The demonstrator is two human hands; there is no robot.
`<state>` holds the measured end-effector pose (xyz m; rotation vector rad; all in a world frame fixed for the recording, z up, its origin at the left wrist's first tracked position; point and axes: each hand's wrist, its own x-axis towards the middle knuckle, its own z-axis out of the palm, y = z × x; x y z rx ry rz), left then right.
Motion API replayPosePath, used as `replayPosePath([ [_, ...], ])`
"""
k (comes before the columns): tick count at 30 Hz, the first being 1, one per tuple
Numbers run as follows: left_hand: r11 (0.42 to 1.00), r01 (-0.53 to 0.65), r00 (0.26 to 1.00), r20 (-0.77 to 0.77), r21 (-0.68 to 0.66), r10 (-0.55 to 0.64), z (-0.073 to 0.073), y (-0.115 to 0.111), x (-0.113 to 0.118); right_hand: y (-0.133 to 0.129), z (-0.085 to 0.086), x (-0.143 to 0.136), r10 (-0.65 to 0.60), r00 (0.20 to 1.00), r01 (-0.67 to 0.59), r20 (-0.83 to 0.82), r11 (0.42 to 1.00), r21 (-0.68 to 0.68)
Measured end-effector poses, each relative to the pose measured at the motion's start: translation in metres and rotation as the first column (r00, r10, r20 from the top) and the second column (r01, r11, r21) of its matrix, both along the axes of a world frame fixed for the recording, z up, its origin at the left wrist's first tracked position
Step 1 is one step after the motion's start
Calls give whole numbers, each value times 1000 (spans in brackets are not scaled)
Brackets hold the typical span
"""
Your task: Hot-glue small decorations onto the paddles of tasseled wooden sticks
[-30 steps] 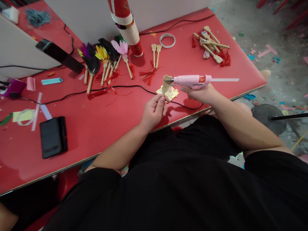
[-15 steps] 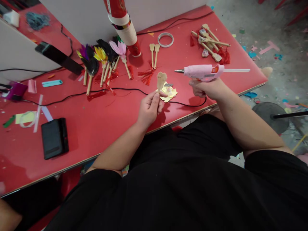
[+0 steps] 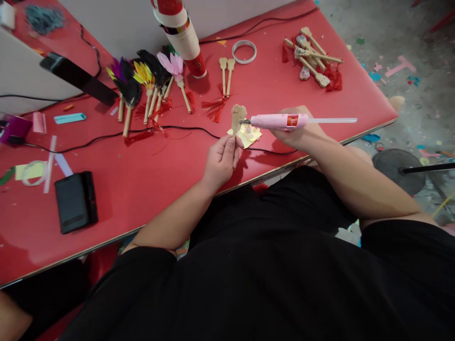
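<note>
Between the thumb and fingers of my left hand (image 3: 221, 158) is a tan, flat piece with a scalloped top (image 3: 238, 116), held upright by its lower end. My right hand (image 3: 293, 132) is wrapped round a pink hot glue gun (image 3: 279, 121), with a clear glue stick (image 3: 334, 120) poking out of its back. The gun's metal nozzle (image 3: 245, 121) points left and meets the right side of the tan piece; whether it touches or lies just in front, I cannot tell. Crumpled yellow paper (image 3: 251, 136) lies on the table behind my hands.
On the red table (image 3: 142, 189), several feathered sticks (image 3: 144, 90) and stacked paper cups (image 3: 186, 45) stand at the back. Tasselled wooden sticks (image 3: 316, 59) pile at right, beyond a tape roll (image 3: 244, 52). A black phone (image 3: 76, 201) lies left; a cord (image 3: 177, 127) crosses the middle.
My right hand has moved the glue gun left and slightly down, turning it, so its nozzle now reaches the tan piece. My left hand holds nearly still.
</note>
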<state>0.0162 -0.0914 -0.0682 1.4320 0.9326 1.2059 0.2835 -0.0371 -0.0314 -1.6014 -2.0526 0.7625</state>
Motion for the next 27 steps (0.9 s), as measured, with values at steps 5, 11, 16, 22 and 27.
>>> replayPosePath([
  [5,999,43,999,9,-3,-43,-2,-2,-1,-2,11,-3,-38,989,34,146,999,31],
  [11,996,84,995,57,-3,-84,-5,-3,0,0,10,0,-29,991,21,133,998,62],
  [16,999,55,998,15,0,-55,-3,-3,-1,5,2,1,-31,999,29,34,998,53],
  [22,998,48,998,-49,47,-45,5,-4,-4,-5,21,2,1,934,-69,-358,982,-176],
  [27,997,40,998,-44,64,-37,7,-2,-4,-10,34,11,-39,794,-354,-607,781,-514],
])
